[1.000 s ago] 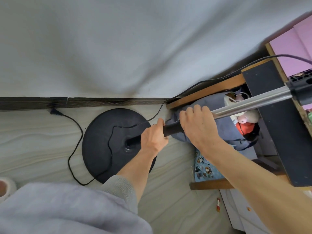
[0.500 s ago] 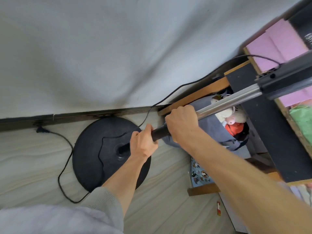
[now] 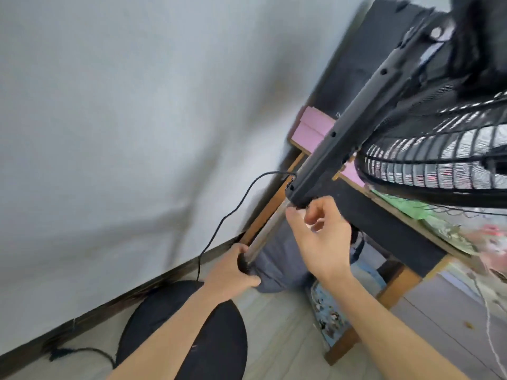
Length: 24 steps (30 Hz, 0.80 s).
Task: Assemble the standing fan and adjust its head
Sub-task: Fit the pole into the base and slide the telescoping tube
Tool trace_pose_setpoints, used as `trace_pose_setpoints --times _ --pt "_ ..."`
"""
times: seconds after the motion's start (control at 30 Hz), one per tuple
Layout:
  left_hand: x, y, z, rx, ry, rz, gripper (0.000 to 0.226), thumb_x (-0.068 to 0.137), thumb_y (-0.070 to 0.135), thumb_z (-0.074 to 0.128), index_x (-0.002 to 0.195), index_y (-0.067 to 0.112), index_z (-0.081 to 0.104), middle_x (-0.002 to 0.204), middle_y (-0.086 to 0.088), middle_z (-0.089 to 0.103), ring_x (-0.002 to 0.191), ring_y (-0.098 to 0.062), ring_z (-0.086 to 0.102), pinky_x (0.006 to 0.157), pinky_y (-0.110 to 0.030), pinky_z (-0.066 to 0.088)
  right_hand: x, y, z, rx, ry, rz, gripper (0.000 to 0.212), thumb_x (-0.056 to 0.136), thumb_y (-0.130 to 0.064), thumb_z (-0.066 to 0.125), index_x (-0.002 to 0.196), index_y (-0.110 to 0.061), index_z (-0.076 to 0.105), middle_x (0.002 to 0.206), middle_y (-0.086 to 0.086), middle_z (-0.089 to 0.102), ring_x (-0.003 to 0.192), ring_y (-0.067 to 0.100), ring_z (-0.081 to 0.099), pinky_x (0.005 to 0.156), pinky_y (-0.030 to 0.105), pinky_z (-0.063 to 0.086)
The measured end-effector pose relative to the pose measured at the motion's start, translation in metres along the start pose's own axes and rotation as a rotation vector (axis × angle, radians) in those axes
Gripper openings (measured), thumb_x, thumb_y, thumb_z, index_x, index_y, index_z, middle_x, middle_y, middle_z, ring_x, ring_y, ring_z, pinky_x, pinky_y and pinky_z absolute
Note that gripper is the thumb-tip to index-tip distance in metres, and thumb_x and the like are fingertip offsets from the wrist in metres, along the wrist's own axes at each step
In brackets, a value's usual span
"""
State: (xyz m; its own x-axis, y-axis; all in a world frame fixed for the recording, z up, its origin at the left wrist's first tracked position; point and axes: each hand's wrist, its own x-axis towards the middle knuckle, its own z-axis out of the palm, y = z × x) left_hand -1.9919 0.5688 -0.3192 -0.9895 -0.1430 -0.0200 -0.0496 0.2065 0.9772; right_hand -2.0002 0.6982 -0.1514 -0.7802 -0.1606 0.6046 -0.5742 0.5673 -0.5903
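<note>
By the wall, my left hand (image 3: pixel 233 272) grips the pole (image 3: pixel 267 229) low down, I think to keep the fan steady on its base (image 3: pixel 219 338). My right hand (image 3: pixel 319 237) is half curled under the black neck (image 3: pixel 356 127), fingers loose, holding nothing I can see.

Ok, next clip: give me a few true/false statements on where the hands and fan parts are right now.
1. The left hand grips the pole at its lower end. True.
2. The right hand rests on the base. False: it is up at the bottom of the black column.
3. The fan head is on the floor. False: it is up at the column's top.
4. A cord runs from the column's lower end. True.
</note>
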Motion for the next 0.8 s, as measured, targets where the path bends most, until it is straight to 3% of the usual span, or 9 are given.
trace_pose_setpoints --times 0.07,0.13,0.23,0.33,0.4,0.5,0.63,0.73,0.8 --pt "-0.004 0.025 0.001 -0.008 -0.008 0.033 0.044 0.076 0.027 0.078 0.109 0.03 0.05 0.101 0.012 0.06 0.087 -0.008 0.058 0.067 -0.024 0.045 0.005 -0.005 -0.007 0.059 0.04 0.147 0.036 0.078 -0.039 0.078 0.073 -0.022 0.047 0.071 -0.006 0.053 0.068 0.017 0.051 0.07 0.035 0.046" --pt "-0.005 0.041 0.0 0.079 0.028 0.05 0.033 0.08 0.028 0.072 0.105 0.025 0.05 0.094 0.012 0.06 0.082 -0.009 0.059 0.067 -0.027 0.047 0.013 -0.012 -0.01 0.19 0.035 0.289 0.046 0.069 -0.044 0.084 0.092 -0.023 0.052 0.092 -0.004 0.061 0.085 0.014 0.06 0.077 0.031 0.049" --pt "-0.004 0.049 -0.001 0.336 0.104 0.066 0.023 0.086 0.016 0.058 0.105 0.018 0.045 0.094 0.0 0.058 0.089 -0.025 0.061 0.075 -0.036 0.051 0.033 -0.021 -0.006 0.554 -0.196 0.442 0.057 0.072 -0.017 0.088 0.118 -0.015 0.053 0.108 0.001 0.068 0.095 0.016 0.066 0.075 0.023 0.049" --pt "-0.007 0.048 0.001 0.44 0.152 0.046 0.032 0.093 0.017 0.054 0.122 0.021 0.043 0.099 -0.007 0.06 0.089 -0.027 0.061 0.072 -0.034 0.049 0.052 -0.021 -0.007 0.743 -0.358 0.487 0.049 0.073 -0.001 0.081 0.119 -0.008 0.063 0.105 0.005 0.073 0.104 0.026 0.068 0.086 0.031 0.052" --pt "-0.009 0.051 0.001 0.48 0.162 0.037 0.031 0.096 0.02 0.054 0.124 0.023 0.041 0.1 -0.007 0.063 0.09 -0.028 0.064 0.075 -0.037 0.052 0.055 -0.016 -0.011 0.668 -0.367 0.409 0.04 0.077 -0.004 0.081 0.114 -0.01 0.068 0.105 0.003 0.075 0.104 0.022 0.069 0.093 0.035 0.053" --pt "-0.006 0.051 0.004 0.508 0.15 0.017 0.025 0.096 0.018 0.053 0.118 0.021 0.044 0.102 -0.007 0.064 0.092 -0.028 0.065 0.085 -0.041 0.056 0.052 -0.007 -0.013 0.424 -0.325 0.289 0.034 0.077 -0.024 0.085 0.107 -0.018 0.073 0.102 -0.007 0.077 0.098 0.01 0.07 0.097 0.036 0.054" --pt "-0.004 0.054 0.004 0.55 0.16 -0.002 0.023 0.096 0.018 0.053 0.117 0.022 0.044 0.103 -0.007 0.062 0.092 -0.028 0.065 0.085 -0.038 0.056 0.049 -0.006 -0.006 0.274 -0.246 0.303 0.06 0.058 -0.064 0.079 0.106 -0.029 0.073 0.101 -0.017 0.076 0.102 0.006 0.068 0.098 0.037 0.053" --pt "-0.003 0.056 0.001 0.578 0.135 -0.006 0.028 0.096 0.021 0.055 0.122 0.022 0.044 0.108 -0.007 0.063 0.096 -0.027 0.065 0.087 -0.038 0.056 0.047 -0.007 -0.002 0.21 -0.187 0.303 0.065 0.059 -0.068 0.079 0.111 -0.029 0.071 0.103 -0.019 0.074 0.102 0.003 0.067 0.094 0.027 0.052" --pt "-0.002 0.058 -0.004 0.597 0.118 -0.006 0.03 0.095 0.022 0.057 0.122 0.022 0.045 0.108 -0.005 0.064 0.095 -0.025 0.066 0.088 -0.038 0.057 0.046 -0.009 0.0 0.217 -0.163 0.306 0.055 0.067 -0.059 0.083 0.11 -0.026 0.071 0.1 -0.021 0.072 0.097 0.0 0.066 0.082 0.011 0.048"
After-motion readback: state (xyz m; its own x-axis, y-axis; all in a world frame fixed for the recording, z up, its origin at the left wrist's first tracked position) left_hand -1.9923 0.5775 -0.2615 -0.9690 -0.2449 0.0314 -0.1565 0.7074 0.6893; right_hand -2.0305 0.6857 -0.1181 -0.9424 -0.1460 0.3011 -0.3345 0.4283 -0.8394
